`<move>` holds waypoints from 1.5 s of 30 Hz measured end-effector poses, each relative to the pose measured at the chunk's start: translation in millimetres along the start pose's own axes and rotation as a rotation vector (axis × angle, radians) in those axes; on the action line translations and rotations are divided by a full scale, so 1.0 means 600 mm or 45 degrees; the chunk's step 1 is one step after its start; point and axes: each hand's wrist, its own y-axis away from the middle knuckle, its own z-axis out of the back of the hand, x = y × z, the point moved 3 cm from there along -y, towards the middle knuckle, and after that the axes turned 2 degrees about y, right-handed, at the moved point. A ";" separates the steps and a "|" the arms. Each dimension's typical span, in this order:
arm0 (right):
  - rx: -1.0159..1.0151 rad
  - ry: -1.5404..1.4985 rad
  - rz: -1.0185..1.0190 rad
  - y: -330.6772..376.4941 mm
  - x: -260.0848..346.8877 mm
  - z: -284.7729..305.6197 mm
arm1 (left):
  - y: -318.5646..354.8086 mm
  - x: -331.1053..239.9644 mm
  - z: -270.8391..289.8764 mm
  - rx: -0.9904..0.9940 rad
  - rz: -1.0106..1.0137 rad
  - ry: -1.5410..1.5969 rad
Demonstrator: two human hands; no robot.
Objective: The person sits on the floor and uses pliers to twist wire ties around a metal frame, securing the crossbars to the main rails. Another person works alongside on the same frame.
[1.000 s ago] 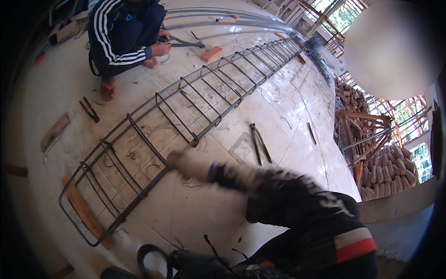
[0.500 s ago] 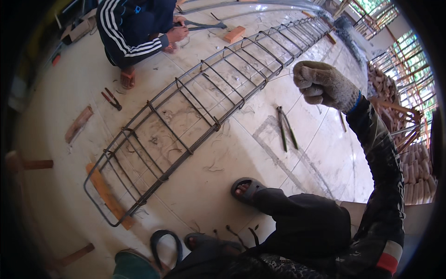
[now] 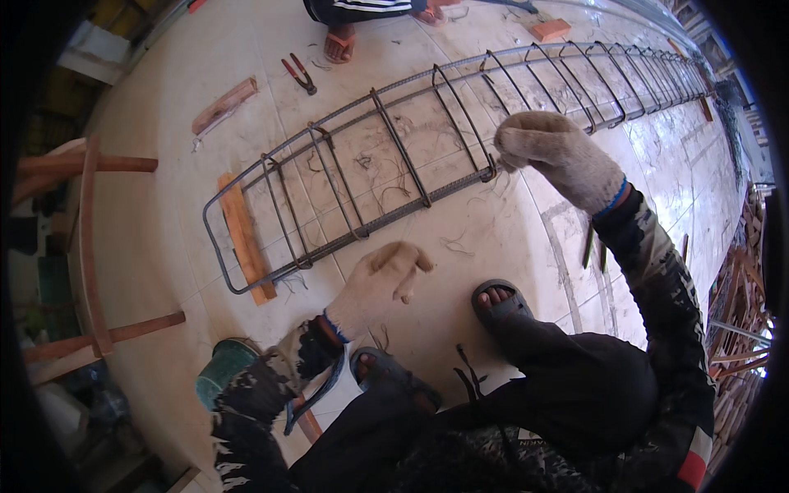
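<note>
A long rebar cage [image 3: 394,156] of straight bars and square stirrups lies on the pale tiled floor and runs off to the upper right. My right hand [image 3: 555,156], in a beige knit glove, is curled into a fist right at the cage's near bar, beside a stirrup corner [image 3: 491,172]. Whether it grips the bar is hidden by the glove. My left hand [image 3: 382,283], also gloved, hovers over the floor just short of the cage with its fingers loosely bent and nothing visible in it. I am squatting, with my sandalled foot [image 3: 500,300] below the hands.
A wooden batten [image 3: 242,238] props the cage's near end. Pliers [image 3: 300,74] and a wood offcut [image 3: 223,104] lie beyond it, near another person's sandalled foot [image 3: 337,45]. A green bucket [image 3: 220,368] stands by my left knee, a wooden trestle [image 3: 90,246] at left, stacked timber [image 3: 740,287] at right.
My right hand came down from a raised position to the cage's near bar. My left hand came into view, and the view tilted further down toward the cage's near end.
</note>
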 end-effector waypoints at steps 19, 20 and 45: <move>0.036 -0.956 -1.027 0.037 -0.024 -0.252 | -0.133 -0.096 0.023 -0.817 -0.585 0.883; 0.002 -1.011 -1.031 0.045 -0.029 -0.253 | -0.130 -0.104 0.033 -0.837 -0.630 0.902; -0.060 -0.170 -0.250 0.068 -0.049 -0.239 | -0.109 -0.139 0.194 -1.091 -1.103 1.301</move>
